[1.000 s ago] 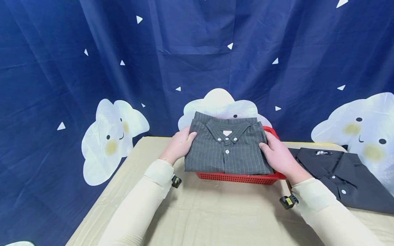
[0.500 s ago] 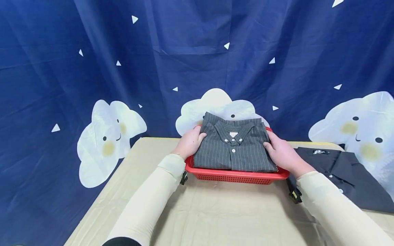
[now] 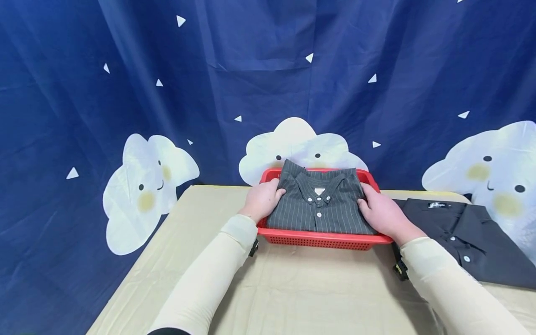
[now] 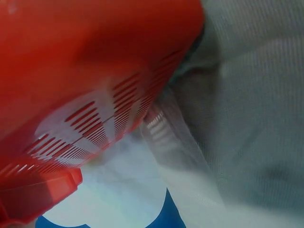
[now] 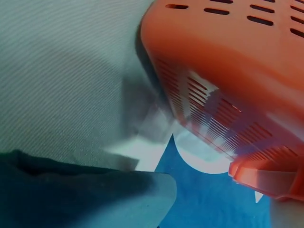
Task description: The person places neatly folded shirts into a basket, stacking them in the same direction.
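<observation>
A folded dark grey pinstriped shirt [image 3: 320,216], collar toward the back, lies inside a red perforated basket [image 3: 326,237]. My left hand [image 3: 264,199] grips the shirt's left edge, thumb on top and the other fingers out of sight. On the opposite side, my right hand [image 3: 384,211] holds the right edge the same way. Both hands reach over the basket's sides. From the left wrist, the basket's slotted side wall [image 4: 95,71] fills the upper left. The right wrist view shows the other side of the basket [image 5: 223,66], and the shirt is hidden there.
Right of the basket lies a folded black shirt [image 3: 473,246], close to my right forearm; its cloth [image 5: 85,199] also shows low in the right wrist view. A beige cloth covers the table [image 3: 293,288]. Behind hangs a blue curtain [image 3: 268,83] with clouds.
Both hands have lowered the striped shirt into the basket and shifted slightly right. Earlier it covered much of the basket's left and back rim; now more of that rim shows.
</observation>
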`<state>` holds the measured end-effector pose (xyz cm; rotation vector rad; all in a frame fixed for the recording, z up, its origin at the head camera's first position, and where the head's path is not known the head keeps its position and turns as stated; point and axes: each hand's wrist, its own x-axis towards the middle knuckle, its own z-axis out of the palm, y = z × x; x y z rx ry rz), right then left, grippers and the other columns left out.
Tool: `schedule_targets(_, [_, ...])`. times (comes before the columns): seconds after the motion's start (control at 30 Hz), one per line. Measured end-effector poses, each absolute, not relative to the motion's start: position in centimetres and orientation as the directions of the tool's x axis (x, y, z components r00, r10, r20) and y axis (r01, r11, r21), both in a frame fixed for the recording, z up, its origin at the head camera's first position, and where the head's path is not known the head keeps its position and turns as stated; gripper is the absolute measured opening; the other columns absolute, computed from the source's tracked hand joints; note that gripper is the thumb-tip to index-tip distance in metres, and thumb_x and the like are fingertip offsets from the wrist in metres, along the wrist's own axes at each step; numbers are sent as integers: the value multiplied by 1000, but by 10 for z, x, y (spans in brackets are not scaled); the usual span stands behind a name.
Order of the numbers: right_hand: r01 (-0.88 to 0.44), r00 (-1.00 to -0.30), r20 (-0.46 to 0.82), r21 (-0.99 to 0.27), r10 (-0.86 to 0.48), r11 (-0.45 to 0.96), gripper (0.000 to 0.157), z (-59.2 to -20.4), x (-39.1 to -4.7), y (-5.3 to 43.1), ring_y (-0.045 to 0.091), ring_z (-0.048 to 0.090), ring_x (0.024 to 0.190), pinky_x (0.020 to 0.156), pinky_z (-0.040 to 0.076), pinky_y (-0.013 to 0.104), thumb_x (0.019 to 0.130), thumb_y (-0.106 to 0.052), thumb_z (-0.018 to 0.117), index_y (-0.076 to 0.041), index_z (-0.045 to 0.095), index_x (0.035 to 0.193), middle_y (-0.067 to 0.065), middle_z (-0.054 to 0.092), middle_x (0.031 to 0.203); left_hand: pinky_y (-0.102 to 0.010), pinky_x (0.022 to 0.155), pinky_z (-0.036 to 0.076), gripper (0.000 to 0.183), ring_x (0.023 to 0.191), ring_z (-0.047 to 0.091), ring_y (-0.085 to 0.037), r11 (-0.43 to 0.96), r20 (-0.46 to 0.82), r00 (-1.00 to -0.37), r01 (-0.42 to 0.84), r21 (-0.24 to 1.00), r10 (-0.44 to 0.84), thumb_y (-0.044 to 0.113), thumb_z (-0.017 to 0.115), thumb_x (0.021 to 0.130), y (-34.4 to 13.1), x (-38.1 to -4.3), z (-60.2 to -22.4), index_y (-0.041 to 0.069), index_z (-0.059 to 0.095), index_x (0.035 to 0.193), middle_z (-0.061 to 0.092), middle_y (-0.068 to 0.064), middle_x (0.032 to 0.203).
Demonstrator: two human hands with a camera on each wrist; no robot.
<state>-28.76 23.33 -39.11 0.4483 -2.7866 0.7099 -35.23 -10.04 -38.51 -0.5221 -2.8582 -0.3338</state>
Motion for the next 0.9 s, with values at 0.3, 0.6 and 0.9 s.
schedule_targets(0.3, [-329,-934,242,-293,-263,898,53,-389,-290,229,48,64,106,95,45,65,98,-16,57,6,42,144,32,63,122,-42,75,56,25,85,70,-23,914,241,-883,402,-57,403,38,60,101,-96,-347,-385,14,62,107,71,-4,94])
schedule_targets(0.6, [-336,-927,259,-252,-271,908,56,-392,-291,226,49,63,108,95,45,65,95,-16,60,8,42,143,33,62,124,-42,79,56,34,89,69,-22,913,201,-892,382,-146,405,38,62,99,-94,-348,-387,11,63,118,73,-6,100])
schedule_targets(0.9, [-301,-940,242,-252,-241,920,73,-391,-291,224,53,57,113,100,41,67,89,-15,65,5,33,151,36,58,128,-42,99,43,71,105,65,-26,926,193,-909,344,-154,369,36,68,93,-95,-350,-388,11,38,152,72,-7,110])
